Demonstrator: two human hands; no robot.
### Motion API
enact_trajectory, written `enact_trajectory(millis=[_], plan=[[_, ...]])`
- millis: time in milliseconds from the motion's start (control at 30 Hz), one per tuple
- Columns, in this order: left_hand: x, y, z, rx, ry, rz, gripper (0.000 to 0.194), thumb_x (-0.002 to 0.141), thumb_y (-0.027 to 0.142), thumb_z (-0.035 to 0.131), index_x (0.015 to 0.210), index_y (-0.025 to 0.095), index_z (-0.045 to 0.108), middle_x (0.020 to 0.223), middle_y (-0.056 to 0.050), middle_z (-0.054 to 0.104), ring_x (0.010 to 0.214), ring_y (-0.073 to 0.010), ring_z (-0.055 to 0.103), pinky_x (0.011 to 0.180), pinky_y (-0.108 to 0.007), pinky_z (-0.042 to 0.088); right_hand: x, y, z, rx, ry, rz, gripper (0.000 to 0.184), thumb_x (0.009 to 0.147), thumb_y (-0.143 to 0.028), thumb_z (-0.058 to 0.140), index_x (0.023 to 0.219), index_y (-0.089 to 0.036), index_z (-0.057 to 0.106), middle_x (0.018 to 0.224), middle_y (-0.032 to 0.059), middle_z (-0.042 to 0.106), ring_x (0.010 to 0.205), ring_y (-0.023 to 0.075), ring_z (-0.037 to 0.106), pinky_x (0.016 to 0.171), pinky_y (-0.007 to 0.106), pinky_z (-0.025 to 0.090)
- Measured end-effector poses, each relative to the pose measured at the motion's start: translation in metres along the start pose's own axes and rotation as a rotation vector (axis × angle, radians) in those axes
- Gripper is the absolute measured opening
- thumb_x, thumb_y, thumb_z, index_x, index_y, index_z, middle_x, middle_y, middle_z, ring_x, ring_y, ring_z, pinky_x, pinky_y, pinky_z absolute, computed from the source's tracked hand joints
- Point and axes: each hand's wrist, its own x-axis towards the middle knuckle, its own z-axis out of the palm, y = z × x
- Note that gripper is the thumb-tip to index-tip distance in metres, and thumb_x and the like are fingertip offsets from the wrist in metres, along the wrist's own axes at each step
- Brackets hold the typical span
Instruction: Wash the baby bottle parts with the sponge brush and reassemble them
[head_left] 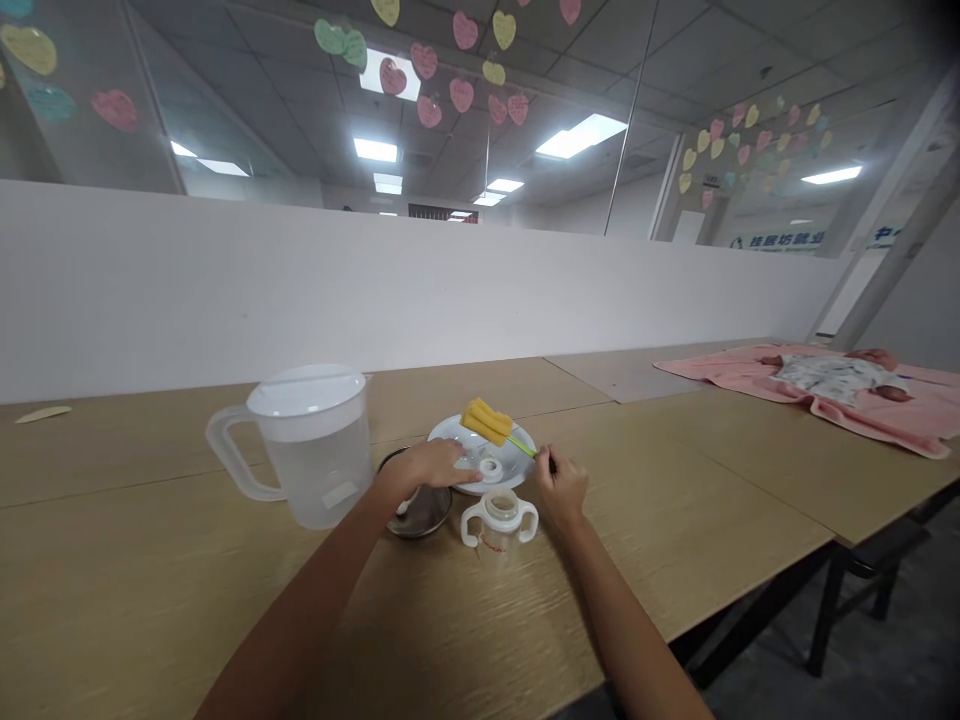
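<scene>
My right hand (562, 487) is closed around the handle of a bottle brush (487, 422) with a yellow sponge head and a green stem. The sponge is held above a white plate (517, 462). My left hand (435, 465) reaches over the plate's left side, thumb stretched out beside a white ring-shaped bottle collar (490, 468). A clear piece lies partly under its fingers, hard to make out. In front of the plate stands a clear baby bottle (501, 520), upright and uncapped, with two white handles. A dark metal bowl (421, 515) sits partly beneath my left wrist.
A large translucent pitcher (319, 455) with a white lid stands left of the bowl. A pink towel (735, 375) at the far right carries a baby-sized figure (832, 377) in patterned clothing. A low white wall (450, 290) borders the wooden table (675, 490).
</scene>
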Motion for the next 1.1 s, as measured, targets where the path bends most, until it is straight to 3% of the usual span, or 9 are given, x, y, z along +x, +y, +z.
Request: enact_trajectory(millis=[67,133,233,367,467,600,867,967,1100], plan=[[0.0,-0.001,0.001,0.129,-0.128,0.004,0.035,0.044,0.046,0.08,0.067,0.022,0.067,0.103,-0.011,0.069,0.104,-0.0317,0.058,0.089,-0.034,0.039,0.0,-0.001,0.0,0.0,0.003,-0.001,0.039,0.087,-0.027,0.038,0.051,-0.017,0.05,0.04,-0.0019,0.044,0.038,0.0083,0.034,0.046,0.023,0.021],[0.0,-0.003,0.005,0.184,-0.149,0.007,0.038,0.047,0.048,0.078,0.072,0.021,0.067,0.111,-0.013,0.066,0.112,-0.0325,0.054,0.093,-0.035,0.037,0.0,-0.001,-0.001,0.001,0.003,-0.005,0.04,0.087,-0.027,0.038,0.05,-0.017,0.049,0.04,-0.0017,0.044,0.038,0.0083,0.034,0.045,0.023,0.021],[0.001,-0.004,0.01,0.194,-0.088,0.042,0.046,0.049,0.05,0.076,0.081,0.019,0.067,0.109,-0.014,0.066,0.11,-0.0327,0.055,0.092,-0.034,0.038,0.0,-0.002,-0.002,0.005,-0.004,0.0,0.04,0.087,-0.028,0.038,0.05,-0.018,0.049,0.04,-0.0016,0.044,0.038,0.0084,0.032,0.045,0.024,0.02],[0.006,0.005,0.006,0.372,-0.007,0.219,0.049,0.067,0.045,0.067,0.107,0.016,0.06,0.114,-0.014,0.062,0.108,-0.0299,0.055,0.093,-0.036,0.04,0.001,-0.003,-0.003,0.013,-0.029,0.054,0.041,0.087,-0.03,0.035,0.051,-0.018,0.049,0.041,-0.0017,0.045,0.039,0.0084,0.033,0.046,0.023,0.021],[0.008,0.017,-0.002,0.492,0.173,0.244,0.048,0.077,0.033,0.059,0.12,0.014,0.05,0.12,-0.014,0.056,0.113,-0.0277,0.051,0.098,-0.039,0.038,0.002,-0.004,-0.003,0.011,-0.047,0.098,0.041,0.087,-0.032,0.034,0.051,-0.017,0.049,0.042,-0.0015,0.045,0.04,0.0085,0.033,0.047,0.023,0.021],[0.006,0.031,-0.011,0.446,0.361,0.3,0.043,0.08,0.028,0.058,0.119,0.015,0.046,0.118,-0.011,0.055,0.114,-0.024,0.05,0.097,-0.037,0.04,0.003,-0.005,-0.004,0.042,-0.055,0.141,0.041,0.086,-0.032,0.033,0.052,-0.018,0.049,0.043,-0.0014,0.045,0.042,0.0089,0.033,0.048,0.024,0.021],[-0.001,0.044,-0.025,0.365,0.501,0.367,0.031,0.08,0.043,0.058,0.099,0.019,0.05,0.103,-0.005,0.057,0.1,-0.0214,0.055,0.089,-0.036,0.044,0.008,-0.006,-0.004,0.165,-0.008,0.316,0.038,0.085,-0.035,0.032,0.053,-0.019,0.042,0.045,-0.0035,0.037,0.046,0.0095,0.032,0.05,0.024,0.022],[-0.002,0.045,-0.025,0.313,0.47,0.39,0.032,0.078,0.042,0.061,0.097,0.02,0.049,0.101,-0.004,0.057,0.096,-0.0199,0.056,0.086,-0.035,0.045,0.009,-0.004,-0.005,0.178,0.023,0.392,0.038,0.086,-0.036,0.032,0.053,-0.019,0.04,0.046,-0.004,0.035,0.046,0.0095,0.031,0.049,0.024,0.022],[-0.004,0.046,-0.021,0.275,0.357,0.427,0.046,0.075,0.034,0.065,0.113,0.022,0.042,0.107,-0.004,0.057,0.1,-0.0192,0.056,0.087,-0.035,0.045,0.007,-0.002,-0.003,0.137,-0.018,0.309,0.039,0.086,-0.037,0.031,0.053,-0.019,0.042,0.046,-0.0033,0.037,0.045,0.0096,0.032,0.05,0.025,0.022]])
